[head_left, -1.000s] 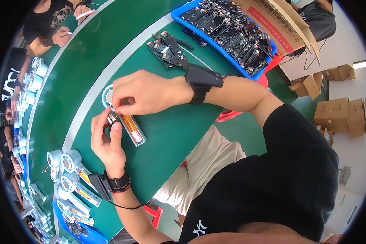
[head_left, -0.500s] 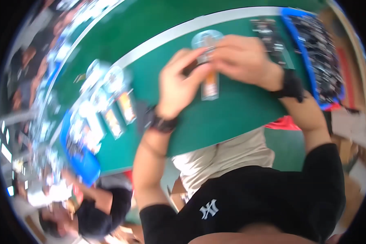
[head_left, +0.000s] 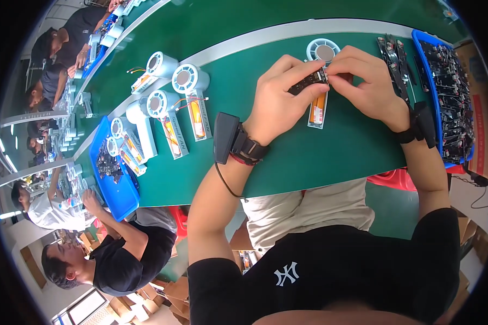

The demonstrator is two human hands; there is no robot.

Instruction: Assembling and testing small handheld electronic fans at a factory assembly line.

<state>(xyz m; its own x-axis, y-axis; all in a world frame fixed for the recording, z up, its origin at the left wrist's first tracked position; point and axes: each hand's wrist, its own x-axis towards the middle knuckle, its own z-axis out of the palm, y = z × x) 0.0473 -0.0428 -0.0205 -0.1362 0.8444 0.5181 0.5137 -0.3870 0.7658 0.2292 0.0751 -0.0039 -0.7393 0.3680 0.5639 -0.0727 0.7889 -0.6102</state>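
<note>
My left hand (head_left: 276,103) is closed round a narrow black circuit board (head_left: 308,82), gripping it between thumb and fingers. At the board's right end, the thumb and fingertips of my right hand (head_left: 370,86) are pinched together; what they hold is hidden. Beneath both hands a pale blue handheld fan (head_left: 324,50) lies on the table, its round head away from me. Its opened handle shows an orange battery (head_left: 318,104). My hands cover the middle of the fan.
Several similar fans (head_left: 188,79) lie to the left with batteries and wires exposed. A blue tray (head_left: 126,197) stands beyond them, near a co-worker (head_left: 130,254). Loose black circuit boards (head_left: 397,65) lie at right, beside a full blue bin (head_left: 417,37). The green table (head_left: 222,179) has a pale strip.
The view has swung, so the table and both hands sit farther right in the picture, and the blur has cleared. Both hands stay together over the same fan.
</note>
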